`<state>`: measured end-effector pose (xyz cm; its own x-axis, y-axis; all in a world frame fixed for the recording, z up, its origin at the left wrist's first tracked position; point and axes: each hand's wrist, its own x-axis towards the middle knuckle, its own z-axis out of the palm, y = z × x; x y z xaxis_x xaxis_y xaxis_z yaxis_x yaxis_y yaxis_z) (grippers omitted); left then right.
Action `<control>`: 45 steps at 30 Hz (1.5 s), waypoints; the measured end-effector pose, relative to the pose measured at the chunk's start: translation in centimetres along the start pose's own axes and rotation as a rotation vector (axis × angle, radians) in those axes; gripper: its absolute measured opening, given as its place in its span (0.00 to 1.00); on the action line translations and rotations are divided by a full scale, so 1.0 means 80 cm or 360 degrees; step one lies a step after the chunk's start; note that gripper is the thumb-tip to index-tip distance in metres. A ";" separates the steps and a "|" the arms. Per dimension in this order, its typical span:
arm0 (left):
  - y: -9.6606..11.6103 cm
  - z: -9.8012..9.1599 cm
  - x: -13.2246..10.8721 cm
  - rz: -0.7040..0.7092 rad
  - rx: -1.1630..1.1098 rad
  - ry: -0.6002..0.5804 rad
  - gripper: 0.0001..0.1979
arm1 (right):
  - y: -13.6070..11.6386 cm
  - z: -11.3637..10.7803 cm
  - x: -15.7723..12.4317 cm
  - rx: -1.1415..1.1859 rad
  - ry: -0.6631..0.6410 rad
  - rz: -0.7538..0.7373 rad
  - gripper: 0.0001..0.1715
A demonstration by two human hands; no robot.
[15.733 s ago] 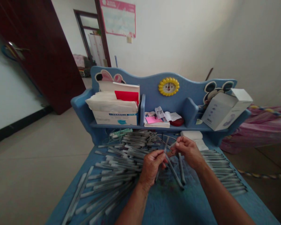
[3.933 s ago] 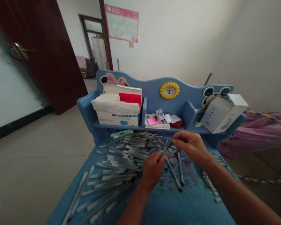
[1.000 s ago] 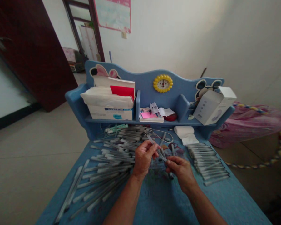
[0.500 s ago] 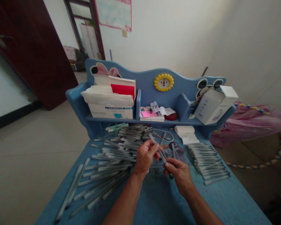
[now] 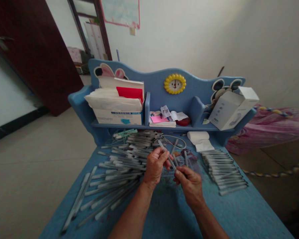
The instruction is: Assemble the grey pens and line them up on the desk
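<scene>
Over a blue desk (image 5: 251,215), my left hand (image 5: 155,165) is closed round a thin grey pen (image 5: 163,150) that slants up and away. My right hand (image 5: 190,183) sits just below and to the right, its fingertips pinched on the pen's lower end. A big loose heap of grey pens (image 5: 122,166) spreads over the desk's left side. To the right of my hands a neat row of grey pens (image 5: 224,172) lies side by side. A few more pens (image 5: 185,158) lie on the desk just behind my hands.
The desk's back shelf holds a white box with papers and a red book (image 5: 118,103), small notes (image 5: 161,120), a yellow flower clock (image 5: 174,83) and a tilted white carton (image 5: 233,108). A white paper roll (image 5: 200,137) lies under the shelf. Pink bedding (image 5: 276,127) is at right.
My right hand moved from far behind the pens down to the near end of the pen in my left hand. In the last second both hands have barely shifted; the camera tilted slightly.
</scene>
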<state>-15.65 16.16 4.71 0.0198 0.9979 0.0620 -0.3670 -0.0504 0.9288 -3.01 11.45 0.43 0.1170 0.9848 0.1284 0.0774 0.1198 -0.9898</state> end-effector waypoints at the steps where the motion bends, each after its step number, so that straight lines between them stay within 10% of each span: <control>1: -0.002 0.000 0.000 -0.0009 -0.0013 0.0005 0.12 | 0.002 0.001 0.000 -0.0005 0.0007 -0.0001 0.10; 16: -0.006 -0.023 0.009 0.0192 0.0509 0.0111 0.11 | 0.002 -0.024 0.040 -0.0825 -0.0189 -0.0114 0.16; 25: -0.001 -0.031 0.009 0.0313 0.0841 0.0133 0.09 | -0.005 0.004 0.063 -0.1832 -0.0745 -0.0172 0.13; 30: -0.002 -0.028 0.006 0.0357 0.1023 0.0092 0.10 | -0.014 -0.004 0.069 -0.1575 -0.0707 -0.0215 0.09; 37: 0.003 -0.015 -0.001 0.0530 0.1163 -0.0107 0.07 | -0.058 -0.029 0.074 0.0412 -0.0391 0.0092 0.09; 45: 0.005 -0.004 -0.007 0.0616 0.1215 -0.0328 0.06 | -0.079 -0.035 0.076 0.0782 -0.0427 0.0062 0.09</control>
<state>-16.12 15.63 4.91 0.2170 0.8816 0.4191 0.3378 -0.4706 0.8151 0.00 16.29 7.61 -0.1508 0.9794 0.1341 -0.3998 0.0637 -0.9144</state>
